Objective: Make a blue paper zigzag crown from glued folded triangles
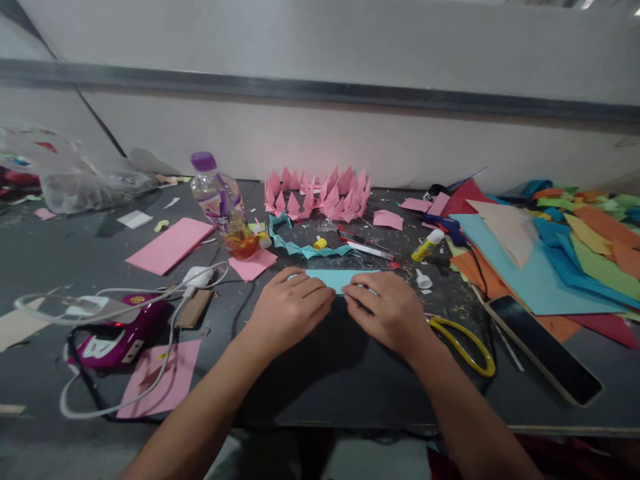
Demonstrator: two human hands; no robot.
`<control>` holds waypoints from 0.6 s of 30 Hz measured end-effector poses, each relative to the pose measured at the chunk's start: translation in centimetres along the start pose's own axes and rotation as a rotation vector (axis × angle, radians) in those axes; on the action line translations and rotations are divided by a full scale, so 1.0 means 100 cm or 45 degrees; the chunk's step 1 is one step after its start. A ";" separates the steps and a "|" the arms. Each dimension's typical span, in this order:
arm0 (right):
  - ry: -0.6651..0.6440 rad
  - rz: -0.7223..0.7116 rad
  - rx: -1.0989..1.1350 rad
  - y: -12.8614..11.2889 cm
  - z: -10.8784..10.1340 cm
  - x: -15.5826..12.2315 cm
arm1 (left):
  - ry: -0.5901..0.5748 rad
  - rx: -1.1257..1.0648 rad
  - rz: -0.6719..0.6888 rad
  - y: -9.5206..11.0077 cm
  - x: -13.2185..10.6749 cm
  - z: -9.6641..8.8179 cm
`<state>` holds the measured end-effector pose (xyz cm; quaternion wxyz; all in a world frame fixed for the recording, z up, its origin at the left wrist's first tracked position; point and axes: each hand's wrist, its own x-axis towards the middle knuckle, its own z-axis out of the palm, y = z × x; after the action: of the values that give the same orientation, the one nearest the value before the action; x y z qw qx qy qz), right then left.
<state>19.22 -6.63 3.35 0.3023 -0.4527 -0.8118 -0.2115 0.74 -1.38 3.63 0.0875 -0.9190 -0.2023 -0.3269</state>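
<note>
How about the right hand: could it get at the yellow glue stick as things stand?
Probably yes: the right hand would likely have to let go of the light-blue paper, but the yellow glue stick lies nearby with nothing seen covering it.

L grip (pixel 294 305), R grip (pixel 386 307) & f'arms (pixel 215 393) bare.

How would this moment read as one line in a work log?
left hand: curled on blue paper | right hand: curled on same paper | beyond: teal zigzag strip, pink spiky ring
</note>
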 end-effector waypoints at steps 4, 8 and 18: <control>0.018 -0.030 -0.001 -0.008 0.003 0.001 | -0.018 -0.011 0.019 0.005 0.000 -0.001; 0.051 0.044 -0.009 -0.009 0.001 0.001 | 0.007 -0.013 0.032 0.002 -0.001 -0.005; 0.164 0.206 -0.177 0.014 -0.009 -0.005 | 0.199 0.122 -0.069 -0.029 -0.006 -0.021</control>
<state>20.93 -6.77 3.82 0.3378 -0.5222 -0.7348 -0.2708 -2.10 0.38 4.99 0.1381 -0.8796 -0.2352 -0.3898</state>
